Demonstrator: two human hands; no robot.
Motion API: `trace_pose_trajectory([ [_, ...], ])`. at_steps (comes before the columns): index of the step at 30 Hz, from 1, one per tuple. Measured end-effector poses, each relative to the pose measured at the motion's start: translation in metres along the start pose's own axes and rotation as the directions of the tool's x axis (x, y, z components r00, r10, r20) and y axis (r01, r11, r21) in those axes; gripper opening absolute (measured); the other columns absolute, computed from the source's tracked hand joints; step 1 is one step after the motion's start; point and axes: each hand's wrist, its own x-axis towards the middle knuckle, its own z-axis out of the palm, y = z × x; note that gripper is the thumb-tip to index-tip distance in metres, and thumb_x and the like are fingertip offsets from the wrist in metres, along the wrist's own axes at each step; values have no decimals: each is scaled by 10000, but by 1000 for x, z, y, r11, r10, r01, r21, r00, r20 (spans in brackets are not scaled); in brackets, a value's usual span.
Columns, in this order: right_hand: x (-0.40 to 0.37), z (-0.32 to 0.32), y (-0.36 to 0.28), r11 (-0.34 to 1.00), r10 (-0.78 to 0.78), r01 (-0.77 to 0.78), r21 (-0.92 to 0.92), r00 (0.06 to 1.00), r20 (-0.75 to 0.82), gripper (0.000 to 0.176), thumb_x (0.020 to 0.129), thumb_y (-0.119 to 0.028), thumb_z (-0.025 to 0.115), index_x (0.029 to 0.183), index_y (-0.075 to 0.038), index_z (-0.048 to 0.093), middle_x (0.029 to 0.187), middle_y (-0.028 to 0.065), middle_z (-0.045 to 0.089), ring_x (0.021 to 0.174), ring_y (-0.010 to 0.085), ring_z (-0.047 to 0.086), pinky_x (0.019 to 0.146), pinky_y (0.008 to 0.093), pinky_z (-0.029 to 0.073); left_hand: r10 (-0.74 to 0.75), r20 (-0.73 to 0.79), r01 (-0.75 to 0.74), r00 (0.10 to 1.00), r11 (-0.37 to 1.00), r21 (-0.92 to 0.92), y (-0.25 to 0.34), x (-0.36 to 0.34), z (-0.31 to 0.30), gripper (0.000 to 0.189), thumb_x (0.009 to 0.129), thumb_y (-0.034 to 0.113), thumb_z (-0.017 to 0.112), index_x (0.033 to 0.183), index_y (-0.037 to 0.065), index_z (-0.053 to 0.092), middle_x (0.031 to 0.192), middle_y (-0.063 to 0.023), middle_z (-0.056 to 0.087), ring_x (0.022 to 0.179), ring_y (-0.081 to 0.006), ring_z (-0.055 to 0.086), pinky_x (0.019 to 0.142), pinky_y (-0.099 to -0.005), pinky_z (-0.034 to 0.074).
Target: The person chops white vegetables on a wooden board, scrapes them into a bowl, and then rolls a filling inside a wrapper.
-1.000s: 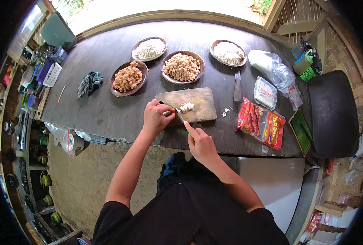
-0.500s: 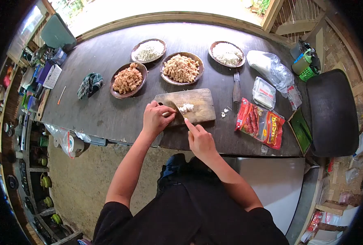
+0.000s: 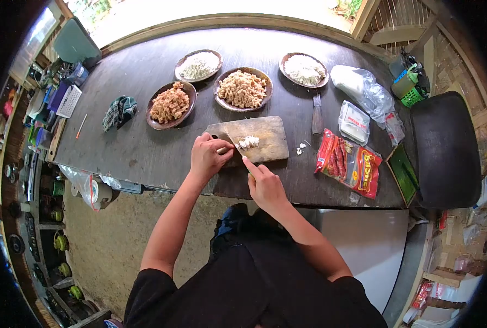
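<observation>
A wooden cutting board lies near the table's front edge, with a small heap of chopped white pieces on it. My right hand is closed round the handle of a knife, its blade slanting up and left over the board. At the board's left side, my left hand pinches a small pale piece beside the blade. The fingers partly cover that piece, and I cannot make out its kind.
Behind the board stand bowls of brown crumbly food, reddish-brown food and white shreds more white shreds. To the right lie another knife, a red sausage packet and plastic bags. A checked cloth lies left.
The knife and both hands have shifted very slightly on the board. Both grips stay the same, and the bowls and packets keep their places.
</observation>
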Motion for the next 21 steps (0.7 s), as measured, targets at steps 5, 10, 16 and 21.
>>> trace_pose_trajectory([
  [5,0,-6,2,1000,-4,3,-29,1000,-9,506,980,-121,591,1482,-144,541,862,169,595,728,399,672,668,509,565,-13,-3,13,1000,1000,14,-1,-1,0,106,748,270,826,817,189,818,786,-10,746,786,-223,580,759,-363,449],
  [10,-10,-11,-5,999,-23,22,29,1000,11,516,975,-114,593,1488,-129,531,865,174,594,733,399,671,671,507,566,25,-1,-25,1000,999,23,-3,-1,3,106,734,252,828,816,186,817,796,-8,747,785,-226,582,753,-369,454],
  [16,-8,-2,-4,999,4,-4,-33,1000,17,533,968,-110,600,1494,-153,526,871,170,598,718,407,675,669,516,574,8,-40,-9,999,1000,-28,-2,-2,4,109,742,259,819,817,181,816,796,4,749,798,-224,589,770,-368,454],
  [21,0,-1,-3,997,4,-2,-80,1000,14,533,968,-113,602,1494,-159,527,872,167,602,712,408,676,663,515,576,15,-13,-15,1000,999,37,0,-2,1,107,753,267,818,820,183,816,791,5,748,805,-218,598,770,-369,451],
])
